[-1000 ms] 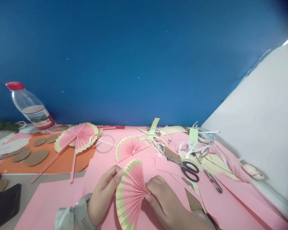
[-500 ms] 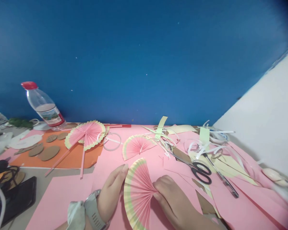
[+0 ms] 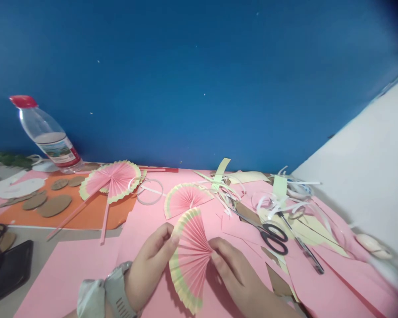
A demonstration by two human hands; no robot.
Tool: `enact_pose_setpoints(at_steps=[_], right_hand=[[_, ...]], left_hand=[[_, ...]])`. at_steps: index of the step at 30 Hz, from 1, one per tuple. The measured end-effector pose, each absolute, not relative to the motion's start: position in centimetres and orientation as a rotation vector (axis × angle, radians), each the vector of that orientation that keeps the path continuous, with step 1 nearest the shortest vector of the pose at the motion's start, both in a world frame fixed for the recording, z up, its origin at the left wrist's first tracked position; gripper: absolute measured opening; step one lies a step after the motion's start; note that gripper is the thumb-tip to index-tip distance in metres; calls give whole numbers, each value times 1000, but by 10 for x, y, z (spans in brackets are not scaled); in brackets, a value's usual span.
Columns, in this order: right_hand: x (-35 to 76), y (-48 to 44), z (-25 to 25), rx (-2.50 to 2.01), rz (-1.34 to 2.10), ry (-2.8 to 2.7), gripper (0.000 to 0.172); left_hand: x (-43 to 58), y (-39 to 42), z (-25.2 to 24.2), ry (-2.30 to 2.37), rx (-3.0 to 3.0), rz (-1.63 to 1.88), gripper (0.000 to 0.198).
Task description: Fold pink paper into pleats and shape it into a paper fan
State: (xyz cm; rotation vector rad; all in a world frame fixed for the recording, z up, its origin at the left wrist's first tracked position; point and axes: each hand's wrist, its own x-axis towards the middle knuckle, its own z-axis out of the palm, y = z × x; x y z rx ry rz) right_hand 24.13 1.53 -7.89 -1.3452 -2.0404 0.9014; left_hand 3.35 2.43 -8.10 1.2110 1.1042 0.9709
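A pleated paper fan [image 3: 190, 256], pink with a green and yellow rim, is spread in a half circle between my hands. My right hand [image 3: 239, 274] pinches its gathered centre point. On the other side my left hand [image 3: 154, 256], with a grey watch on the wrist, has thumb and fingers closed on the upper part of the yellow rim. Just behind lies a second pleated half-circle fan [image 3: 185, 198], flat on the pink paper. Farther left rests a rounder pleated fan [image 3: 122, 179] with two pink paper strips as handles.
Black-handled scissors [image 3: 273, 237], a utility knife [image 3: 305, 247] and curled paper strips [image 3: 281, 203] lie right. At left are cardboard discs [image 3: 55, 206] on orange paper [image 3: 116, 216], a tilted-looking bottle [image 3: 53, 141] and a black phone [image 3: 11, 269]. The blue wall [image 3: 199, 88] rises behind.
My left hand has closed its thumb and fingers on the fan's rim, where it was beside it before. The fan is raised slightly. The view has shifted a little to the right.
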Motion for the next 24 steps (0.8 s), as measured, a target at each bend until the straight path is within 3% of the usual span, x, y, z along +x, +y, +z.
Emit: enact_pose_setpoints(at_steps=[4,16,24], right_hand=[[239,22,-74,-1336,1121,-1959,31],[236,25,-74,-1410,1214,-1779,26],[236,24,-75,-1451,1204,-1772,30]], left_hand=[[35,24,-81,1078,1284,887,31],[39,20,-82,1074,1368,697,36],[37,21,-82,1160,1350,863,34]])
